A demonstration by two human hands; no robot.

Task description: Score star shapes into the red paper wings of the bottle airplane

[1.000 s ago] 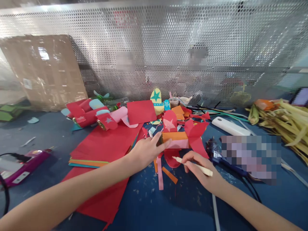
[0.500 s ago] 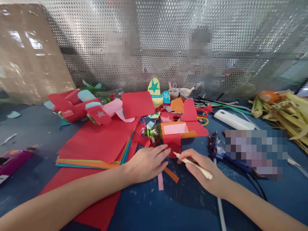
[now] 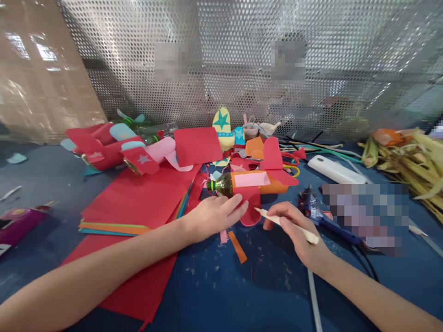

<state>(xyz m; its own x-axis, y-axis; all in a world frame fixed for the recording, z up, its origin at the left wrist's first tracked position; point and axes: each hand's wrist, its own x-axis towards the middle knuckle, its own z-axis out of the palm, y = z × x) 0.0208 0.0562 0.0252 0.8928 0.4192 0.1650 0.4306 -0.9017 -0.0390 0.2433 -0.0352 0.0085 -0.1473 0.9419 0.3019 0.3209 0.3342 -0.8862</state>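
Observation:
A plastic bottle dressed as a paper plane (image 3: 254,182), with an orange wrap, a pink patch and red wings, lies on the blue table (image 3: 242,286). My left hand (image 3: 214,216) rests with its fingers stretched out on the plane's near red wing, right by the bottle neck. My right hand (image 3: 299,233) is closed on a thin cream stick (image 3: 287,225), held like a pen. Its tip points at the same red wing. Loose pink and orange paper strips (image 3: 237,240) lie just under my left hand.
A stack of red and coloured paper sheets (image 3: 138,203) lies left of centre. Other finished red paper planes (image 3: 114,152) sit behind it. A blue glue gun (image 3: 321,216), a white case (image 3: 334,170) and dry leaves (image 3: 411,161) are on the right. A perforated metal screen (image 3: 242,69) closes the back.
One second ago my left hand held the plane up; it was laid on the table and turned pink patch up. My left hand now lies flat on its wing.

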